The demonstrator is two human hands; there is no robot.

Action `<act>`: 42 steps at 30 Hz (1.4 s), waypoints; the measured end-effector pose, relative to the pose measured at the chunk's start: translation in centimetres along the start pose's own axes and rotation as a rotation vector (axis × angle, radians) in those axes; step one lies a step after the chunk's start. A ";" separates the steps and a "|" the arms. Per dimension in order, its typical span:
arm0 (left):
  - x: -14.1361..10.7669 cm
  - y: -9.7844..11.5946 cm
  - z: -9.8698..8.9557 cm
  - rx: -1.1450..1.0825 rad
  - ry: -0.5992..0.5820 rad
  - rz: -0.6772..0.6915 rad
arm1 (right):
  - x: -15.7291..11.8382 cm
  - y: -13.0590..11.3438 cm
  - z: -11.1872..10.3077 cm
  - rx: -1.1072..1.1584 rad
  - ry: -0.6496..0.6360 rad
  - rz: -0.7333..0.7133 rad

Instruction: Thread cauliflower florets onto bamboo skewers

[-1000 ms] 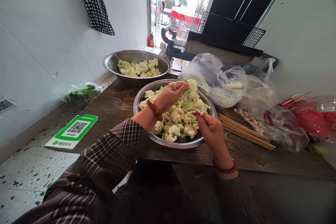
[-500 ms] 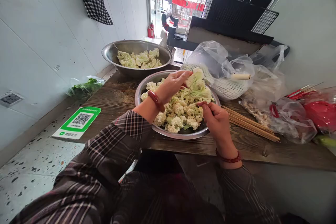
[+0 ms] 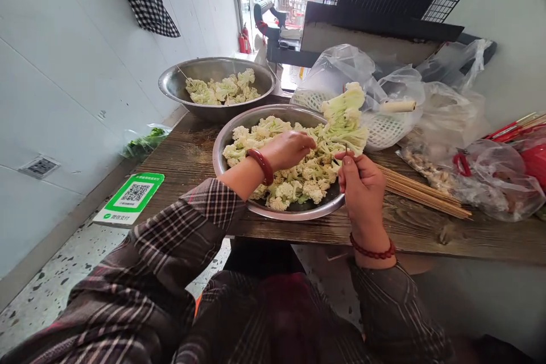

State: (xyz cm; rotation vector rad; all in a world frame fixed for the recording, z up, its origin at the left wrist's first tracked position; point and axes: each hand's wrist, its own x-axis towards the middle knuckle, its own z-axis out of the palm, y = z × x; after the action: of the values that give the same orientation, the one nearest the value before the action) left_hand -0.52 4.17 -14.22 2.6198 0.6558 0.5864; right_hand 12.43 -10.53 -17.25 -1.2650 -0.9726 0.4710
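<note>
My right hand (image 3: 362, 182) pinches the lower end of a thin skewer, with pale cauliflower pieces (image 3: 344, 116) threaded on it above the fingers. My left hand (image 3: 290, 151) is over the near metal bowl (image 3: 219, 153), at the loose cauliflower florets (image 3: 284, 193); its fingers point right and their tips are partly lost among the florets, so whether they hold one is unclear. Behind to the left, a second metal bowl (image 3: 170, 82) has more cauliflower (image 3: 226, 88) in it, with thin skewers showing.
Bare skewers (image 3: 422, 190) lie on the wooden table (image 3: 183, 151) right of the bowl. Plastic bags (image 3: 447, 108) and a white basket (image 3: 384, 131) stand behind them. A green QR card (image 3: 130, 199) lies at the left edge, near bagged greens (image 3: 147, 142).
My left hand has let go of the skewered cauliflower and dropped to the florets in the bowl. My right hand has moved slightly right with the skewer. The view has shifted a little.
</note>
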 end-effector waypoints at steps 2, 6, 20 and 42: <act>-0.1 0.6 0.6 0.110 -0.108 0.072 | 0.0 0.2 -0.1 0.027 -0.005 -0.003; -0.1 1.1 1.8 0.262 -0.273 0.176 | 0.1 0.5 -0.3 0.053 -0.001 -0.026; 0.4 1.4 1.0 0.409 0.006 -0.081 | 0.0 0.1 -0.3 0.054 0.001 -0.038; 0.0 0.8 1.3 0.055 -0.202 0.058 | 0.1 0.4 -0.5 0.067 -0.011 -0.053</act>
State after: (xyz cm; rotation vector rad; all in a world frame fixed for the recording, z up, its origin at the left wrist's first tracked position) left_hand 0.39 3.20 -14.97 2.7107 0.5423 0.3178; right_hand 12.95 -10.59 -17.59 -1.1748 -0.9892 0.4666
